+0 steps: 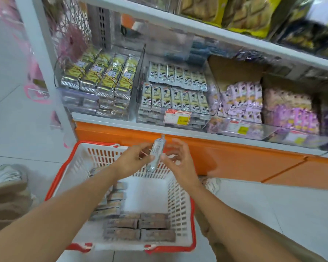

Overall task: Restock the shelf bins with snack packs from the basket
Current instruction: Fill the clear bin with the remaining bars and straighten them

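Note:
A silvery snack pack (156, 152) stands almost upright above the basket, pinched near its lower end by my left hand (133, 157). My right hand (180, 161) hovers beside the pack with fingers spread and loosely curved; whether it touches the pack is unclear. Below sits a white basket (180, 197) with a red rim, holding several brown snack packs (140, 226) along its left and near sides. On the shelf above stand clear bins: one with yellow-green packs (102, 78), one with pale cartoon-print packs (176, 87).
Further right on the shelf lie purple packs (242, 99) behind a clear front. An orange base panel (235, 157) runs under the shelf. A white upright post (45, 59) frames the left side. My shoes (6, 174) stand on the tiled floor.

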Tool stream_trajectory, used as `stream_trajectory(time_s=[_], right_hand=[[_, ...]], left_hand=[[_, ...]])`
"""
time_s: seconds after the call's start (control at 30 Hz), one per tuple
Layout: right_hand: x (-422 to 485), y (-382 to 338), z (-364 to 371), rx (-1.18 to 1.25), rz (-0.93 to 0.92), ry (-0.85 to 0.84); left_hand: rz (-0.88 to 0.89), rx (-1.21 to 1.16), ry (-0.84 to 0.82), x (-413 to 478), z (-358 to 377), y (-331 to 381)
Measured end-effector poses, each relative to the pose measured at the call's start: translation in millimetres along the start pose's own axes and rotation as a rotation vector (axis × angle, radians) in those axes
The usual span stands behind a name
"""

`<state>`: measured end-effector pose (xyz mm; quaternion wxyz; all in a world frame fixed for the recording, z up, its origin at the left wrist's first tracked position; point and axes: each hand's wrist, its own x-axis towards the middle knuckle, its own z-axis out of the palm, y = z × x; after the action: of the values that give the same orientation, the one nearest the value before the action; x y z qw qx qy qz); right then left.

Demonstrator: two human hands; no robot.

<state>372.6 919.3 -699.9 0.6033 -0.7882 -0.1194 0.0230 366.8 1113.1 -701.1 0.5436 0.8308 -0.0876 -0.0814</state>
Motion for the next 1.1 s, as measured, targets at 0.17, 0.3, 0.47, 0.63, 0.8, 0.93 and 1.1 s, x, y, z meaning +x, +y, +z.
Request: stream_trajectory(time_s=[0.17, 0.3, 0.47, 0.63, 0.8, 0.93, 1.1], right_hand=[[-10.9, -21.9, -9.1, -0.08, -0.045, -0.029], [-5.6, -42.3, -19.7, -0.11, -0.092, -0.008], [22.6, -75.8, -44.1, -0.211, -0.127, 0.157], [67.1, -94.9, -83.0, -0.395, -0.131, 0.353], [96.4, -89.0, -97.4, -0.68, -0.105, 0.45], [115.7, -82.3, -94.0, -0.798, -0.111, 0.481], [125.5, -75.8, -91.6, -0.951, -0.093, 0.488]], left_hand=[[-0.038, -0.257, 0.048, 1.6, 3.3, 32.3], [-0.024, -0.297, 0.061, 8.4, 2.5, 47.9], [0.254, 0.315, 0.302, 26.3, -1.6, 61.4], [0.425, 0.923, 0.46, 47.6, -22.0, 54.5], [0.354, 1.016, 0.363, 52.9, -22.5, 41.6], [0.405, 1.038, 0.387, 55.9, -22.8, 31.6], [0.402, 1.05, 0.371, 55.7, -23.7, 31.2]])
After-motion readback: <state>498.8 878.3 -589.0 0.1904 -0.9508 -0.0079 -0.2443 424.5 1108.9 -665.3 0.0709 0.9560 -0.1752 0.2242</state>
